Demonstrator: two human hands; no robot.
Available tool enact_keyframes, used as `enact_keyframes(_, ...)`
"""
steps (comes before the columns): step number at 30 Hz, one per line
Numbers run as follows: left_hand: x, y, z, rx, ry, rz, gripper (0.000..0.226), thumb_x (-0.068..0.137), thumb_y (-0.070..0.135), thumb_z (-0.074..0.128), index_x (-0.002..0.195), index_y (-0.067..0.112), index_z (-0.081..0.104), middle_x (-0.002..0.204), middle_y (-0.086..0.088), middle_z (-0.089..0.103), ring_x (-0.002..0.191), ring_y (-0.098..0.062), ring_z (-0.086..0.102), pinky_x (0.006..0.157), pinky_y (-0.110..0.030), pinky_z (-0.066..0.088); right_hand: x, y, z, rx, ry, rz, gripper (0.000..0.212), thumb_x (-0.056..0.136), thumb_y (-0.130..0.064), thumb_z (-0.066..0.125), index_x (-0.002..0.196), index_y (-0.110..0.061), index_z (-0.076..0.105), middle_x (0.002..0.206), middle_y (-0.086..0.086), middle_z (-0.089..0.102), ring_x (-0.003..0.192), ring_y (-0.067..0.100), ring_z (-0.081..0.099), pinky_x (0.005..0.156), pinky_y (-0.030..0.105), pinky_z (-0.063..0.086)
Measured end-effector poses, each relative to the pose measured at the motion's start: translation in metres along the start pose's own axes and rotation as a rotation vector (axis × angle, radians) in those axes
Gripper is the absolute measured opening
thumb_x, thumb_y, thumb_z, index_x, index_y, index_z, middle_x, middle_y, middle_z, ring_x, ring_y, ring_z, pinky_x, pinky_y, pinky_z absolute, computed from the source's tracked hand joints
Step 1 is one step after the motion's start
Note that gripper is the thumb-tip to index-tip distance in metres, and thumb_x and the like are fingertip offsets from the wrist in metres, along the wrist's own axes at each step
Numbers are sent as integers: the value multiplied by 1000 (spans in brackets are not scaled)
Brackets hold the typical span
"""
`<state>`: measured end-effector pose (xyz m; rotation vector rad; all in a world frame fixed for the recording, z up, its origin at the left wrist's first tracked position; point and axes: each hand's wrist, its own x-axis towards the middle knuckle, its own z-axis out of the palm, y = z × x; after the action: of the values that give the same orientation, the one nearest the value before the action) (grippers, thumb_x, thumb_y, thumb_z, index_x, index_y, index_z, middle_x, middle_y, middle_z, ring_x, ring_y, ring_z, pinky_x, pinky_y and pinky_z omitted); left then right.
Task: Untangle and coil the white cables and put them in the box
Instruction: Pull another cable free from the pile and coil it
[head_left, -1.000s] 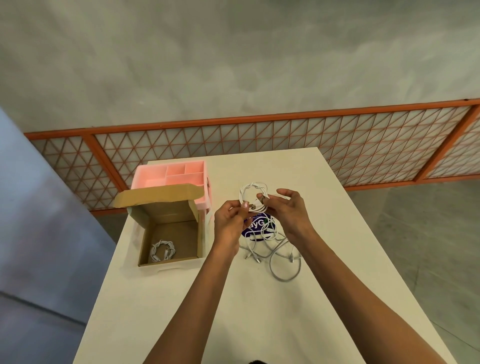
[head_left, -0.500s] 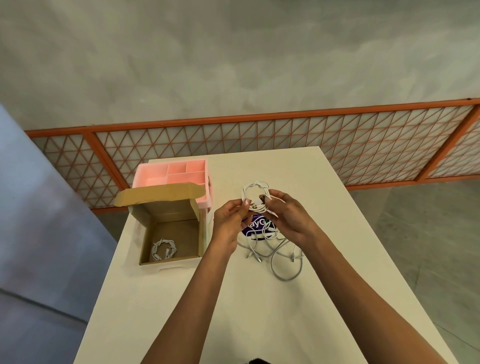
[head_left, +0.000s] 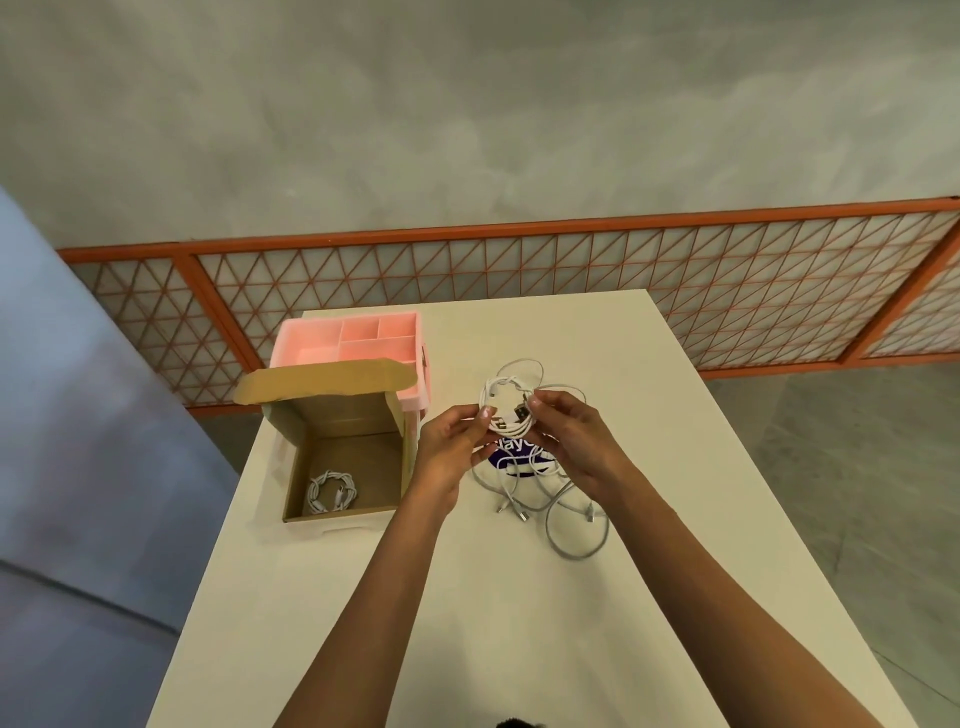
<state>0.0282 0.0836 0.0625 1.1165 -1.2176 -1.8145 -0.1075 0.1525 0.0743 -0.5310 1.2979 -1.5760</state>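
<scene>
A small coil of white cable (head_left: 503, 400) hangs above the table between both hands. My left hand (head_left: 451, 447) pinches its left side and my right hand (head_left: 576, 441) pinches its right side at a dark plug. Below them a tangle of loose white cables (head_left: 563, 512) lies on the white table (head_left: 509, 623), partly over a purple sticker (head_left: 514, 457). To the left stands the open cardboard box (head_left: 298, 467) with its flap up. One coiled white cable (head_left: 331, 491) rests on its floor.
A pink compartment tray (head_left: 317, 348) sits behind the cardboard box at the table's far left. An orange lattice railing (head_left: 571, 270) runs behind the table. The table's left edge is close to the box.
Both hands have kept hold of the coil and turned it slightly; the fingers of my right hand have closed onto the plug end. The loose cables on the table have barely shifted.
</scene>
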Motion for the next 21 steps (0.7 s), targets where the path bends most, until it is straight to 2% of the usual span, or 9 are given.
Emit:
enact_keyframes(6, -7, -16, -33, 112, 46, -72, 16, 90, 11, 62, 104, 4, 66, 86, -5, 70, 66, -8, 69, 64, -21, 54, 1, 30, 7, -362, 39, 20, 13, 89, -15, 65, 97, -6, 69, 86, 7, 69, 75, 14, 61, 65, 18, 50)
enact_keyframes(9, -11, -24, -59, 180, 92, -107, 14, 89, 11, 64, 101, 7, 68, 82, -2, 70, 59, -3, 68, 63, -21, 53, 1, 51, 21, -493, 1, 77, 11, 87, -9, 66, 95, -3, 68, 74, 4, 65, 65, 12, 58, 56, 14, 48)
enact_keyframes(12, -16, -30, -89, 224, 149, -109, 12, 87, 10, 66, 99, 8, 68, 77, 0, 69, 57, -2, 66, 65, -23, 49, 2, 72, 41, -587, -31, 115, 9, 84, -8, 70, 91, -7, 64, 68, 4, 64, 62, 15, 60, 56, 21, 49)
enact_keyframes(16, -12, -32, -125, 324, 241, -47, 14, 85, 6, 68, 97, 14, 66, 78, 1, 69, 56, -4, 66, 57, -21, 48, 12, 88, 73, -698, -62, 119, 12, 82, -12, 71, 90, -13, 63, 70, 3, 67, 57, 10, 61, 53, 20, 48)
enact_keyframes(19, -1, -32, -148, 373, 297, -14, 9, 85, 3, 68, 92, 8, 66, 69, 4, 69, 50, -4, 64, 49, -16, 51, 26, 96, 95, -805, -101, 95, 12, 84, -13, 68, 95, -10, 68, 90, 11, 73, 67, 16, 64, 65, 27, 51)
enact_keyframes(21, 9, -34, -162, 396, 341, 0, 6, 84, 3, 68, 88, 7, 66, 61, 7, 68, 46, -5, 63, 47, -18, 53, 36, 100, 108, -855, -128, 106, 16, 87, -12, 61, 100, -9, 70, 100, 12, 72, 78, 20, 64, 75, 31, 52)
